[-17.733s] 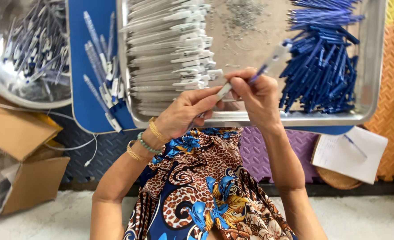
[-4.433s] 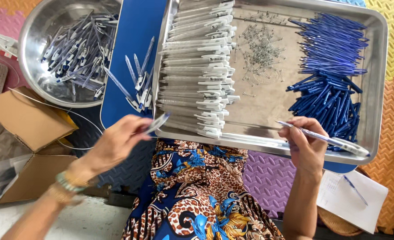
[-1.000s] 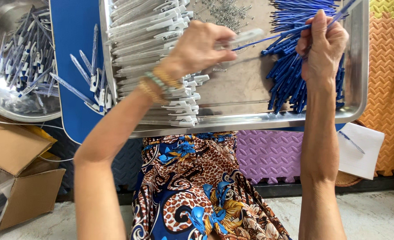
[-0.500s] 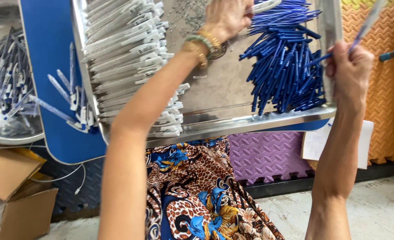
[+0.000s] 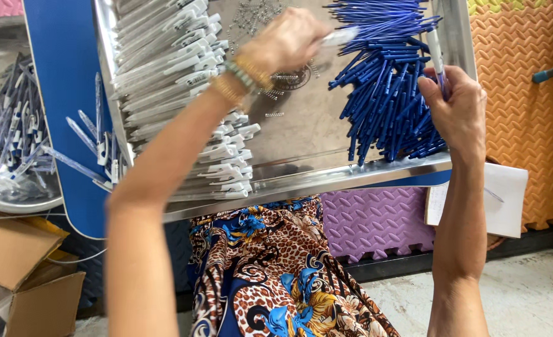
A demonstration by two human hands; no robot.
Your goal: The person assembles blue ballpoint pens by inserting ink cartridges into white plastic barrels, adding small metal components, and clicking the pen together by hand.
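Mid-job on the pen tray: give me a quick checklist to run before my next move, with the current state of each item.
1. Right hand has a firm pinch on the pen part: ok, it stands upright between the fingers.
2. Left hand is over the springs at the tray's middle: ok.
3. Left hand actually holds a spring: cannot tell, its fingers hide it.
4. Tray sits steady on the blue board: cannot tell.
5. Blue tubes piled within right hand's reach: ok.
6. White barrels stacked clear of the left forearm: not ok, the arm passes over them.
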